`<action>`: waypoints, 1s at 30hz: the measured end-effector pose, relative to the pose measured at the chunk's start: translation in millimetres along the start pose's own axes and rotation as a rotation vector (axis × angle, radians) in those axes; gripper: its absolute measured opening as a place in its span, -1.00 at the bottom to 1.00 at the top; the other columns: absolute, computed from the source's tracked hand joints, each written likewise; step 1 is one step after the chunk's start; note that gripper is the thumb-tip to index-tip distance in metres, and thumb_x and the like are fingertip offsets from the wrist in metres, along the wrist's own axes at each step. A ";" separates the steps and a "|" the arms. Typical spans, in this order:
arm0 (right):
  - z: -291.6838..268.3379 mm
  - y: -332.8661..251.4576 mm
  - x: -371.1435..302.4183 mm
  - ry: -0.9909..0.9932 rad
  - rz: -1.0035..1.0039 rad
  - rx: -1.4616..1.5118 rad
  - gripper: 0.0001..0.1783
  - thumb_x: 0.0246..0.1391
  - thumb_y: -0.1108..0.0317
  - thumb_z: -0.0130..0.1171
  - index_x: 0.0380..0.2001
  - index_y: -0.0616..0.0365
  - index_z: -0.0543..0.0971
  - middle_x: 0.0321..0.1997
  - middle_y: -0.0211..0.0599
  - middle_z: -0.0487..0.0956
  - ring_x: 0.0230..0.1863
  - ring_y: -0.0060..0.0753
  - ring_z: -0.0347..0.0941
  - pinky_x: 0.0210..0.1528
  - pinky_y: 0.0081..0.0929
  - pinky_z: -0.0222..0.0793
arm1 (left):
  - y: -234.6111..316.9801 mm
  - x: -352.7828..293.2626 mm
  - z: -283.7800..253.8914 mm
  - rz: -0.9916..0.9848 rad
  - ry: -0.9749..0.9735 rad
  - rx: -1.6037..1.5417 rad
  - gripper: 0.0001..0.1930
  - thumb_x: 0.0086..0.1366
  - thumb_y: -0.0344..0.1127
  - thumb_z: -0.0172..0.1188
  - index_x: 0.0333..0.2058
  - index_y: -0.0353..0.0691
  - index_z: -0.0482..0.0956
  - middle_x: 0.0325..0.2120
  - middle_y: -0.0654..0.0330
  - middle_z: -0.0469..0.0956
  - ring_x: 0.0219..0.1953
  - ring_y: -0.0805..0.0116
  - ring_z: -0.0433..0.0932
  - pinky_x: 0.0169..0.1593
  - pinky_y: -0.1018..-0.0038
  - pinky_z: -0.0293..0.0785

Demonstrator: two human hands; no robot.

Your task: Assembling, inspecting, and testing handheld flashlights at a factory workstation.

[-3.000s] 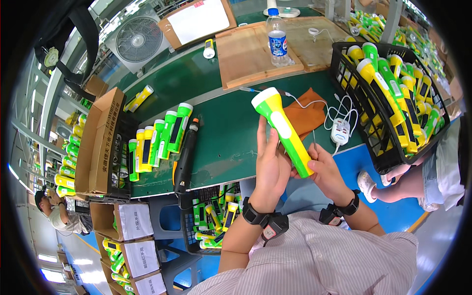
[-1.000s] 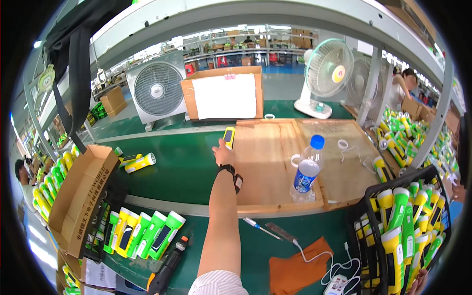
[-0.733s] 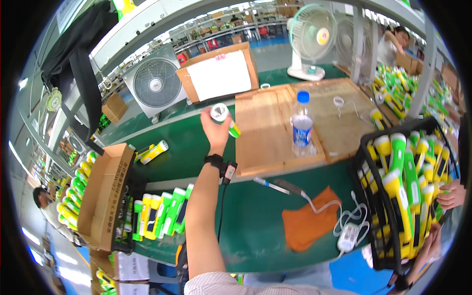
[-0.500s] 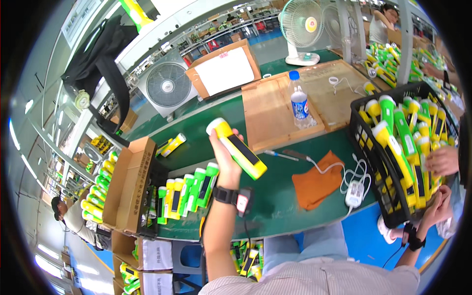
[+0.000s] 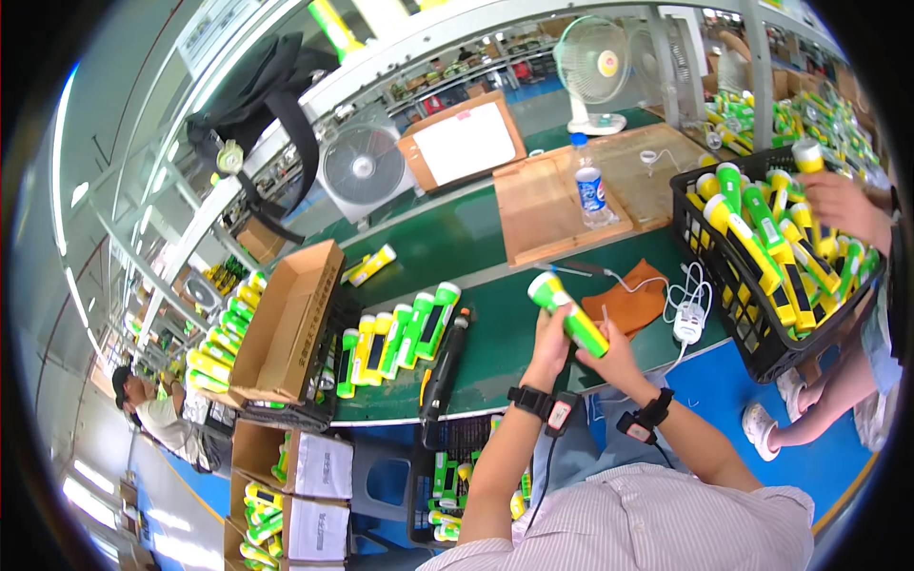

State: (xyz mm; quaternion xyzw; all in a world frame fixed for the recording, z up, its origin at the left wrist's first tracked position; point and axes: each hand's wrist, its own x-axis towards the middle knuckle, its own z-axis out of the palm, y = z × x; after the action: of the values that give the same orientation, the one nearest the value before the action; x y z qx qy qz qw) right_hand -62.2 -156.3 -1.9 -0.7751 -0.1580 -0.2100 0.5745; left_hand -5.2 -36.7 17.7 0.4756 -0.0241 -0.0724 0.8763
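A green and yellow flashlight [image 5: 574,319] is held slantwise above the near edge of the green table, its head up and to the left. My left hand [image 5: 549,341] is closed round its side. Close against the lower end is my right hand [image 5: 619,356], its fingers bent in and partly hidden; it seems to grip that end. Left of my hands, several green and yellow flashlights [image 5: 405,333] lean in a row on the table. An orange cloth [image 5: 636,298] lies just beyond my right hand.
At right, a co-worker's hand [image 5: 843,205] holds a flashlight over a black basket [image 5: 752,347] full of flashlights. A white corded device [image 5: 689,322], a bottle [image 5: 592,200] and a long black tool [image 5: 446,366] are on the table. A cardboard box [image 5: 286,324] stands at left.
My right hand has come from beside the basket to the flashlight. My left hand has lowered and moved right, with the flashlight turned. The co-worker's hand has lifted a flashlight.
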 end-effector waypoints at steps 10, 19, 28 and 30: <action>1.1 0.3 5.5 -0.145 -0.088 -0.251 -0.72 -0.05 0.21 0.11 -0.51 0.22 0.37 -0.57 -0.18 0.38 -0.50 -0.18 0.34 -0.47 -0.30 0.18 | -5.9 17.1 -18.5 0.042 0.042 0.096 -0.69 0.22 -0.18 0.01 -0.18 -0.21 0.20 -0.35 0.13 0.41 -0.42 0.32 0.47 -0.39 0.40 0.47; -2.1 -17.1 9.7 -0.240 0.145 -0.265 -0.56 -0.09 0.14 0.13 -0.09 -0.04 0.45 -0.48 -0.15 0.50 -0.48 -0.22 0.43 -0.42 -0.38 0.30 | -15.3 31.2 -17.9 0.028 0.173 0.262 -0.70 0.27 -0.14 -0.10 -0.23 -0.29 0.22 -0.50 0.12 0.42 -0.61 0.35 0.45 -0.57 0.45 0.43; 0.1 -23.9 15.3 -0.257 0.070 -0.341 -0.65 -0.14 0.17 0.18 -0.27 0.11 0.45 -0.62 -0.26 0.44 -0.63 -0.33 0.35 -0.52 -0.43 0.25 | -15.0 21.6 -16.2 -0.015 0.193 0.334 -0.66 0.26 -0.11 -0.09 -0.23 -0.31 0.25 -0.50 0.10 0.44 -0.58 0.35 0.46 -0.54 0.46 0.43; 2.3 -15.6 26.1 -0.283 0.134 -0.182 -0.69 -0.14 0.25 0.19 -0.33 0.17 0.43 -0.67 -0.34 0.37 -0.66 -0.45 0.27 -0.56 -0.48 0.19 | -22.3 26.7 -19.7 0.098 0.244 0.379 -0.64 0.26 -0.08 -0.08 -0.21 -0.32 0.25 -0.49 0.09 0.45 -0.54 0.35 0.47 -0.50 0.48 0.42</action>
State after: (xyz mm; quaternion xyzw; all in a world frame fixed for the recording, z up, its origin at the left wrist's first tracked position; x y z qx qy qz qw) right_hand -46.9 -149.5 23.7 -0.8545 -0.1658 -0.0734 0.4867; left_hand 21.1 -36.4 -12.5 0.6354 0.0459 0.0340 0.7701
